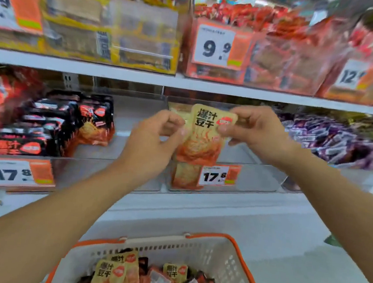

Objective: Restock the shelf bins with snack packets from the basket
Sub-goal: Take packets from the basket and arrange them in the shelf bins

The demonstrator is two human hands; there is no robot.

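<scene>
head view: both hands are raised in front of the middle shelf, holding one yellow snack packet (205, 134) between them. the left hand (155, 142) has its fingers curled, pinching the packet's left edge; the right hand (254, 130) pinches the upper right corner, thumb on the front by the red logo. the packet stands upright over the clear bin (258, 179) just behind and below the hands, whose front carries a 17.8 price tag (218, 175). another packet of the same kind (185, 176) stands inside that bin, under the left hand's fingertips. to the left of the left hand, a neighbouring bin holds black packets (50, 125); to the right of the right hand lies a heap of purple packets (330, 139). below both forearms, near the person, sits the white basket (221, 259) with orange handles, with more yellow packets (110, 274) and small dark ones mixed inside. above the hands, the upper shelf bins are blurred.
</scene>
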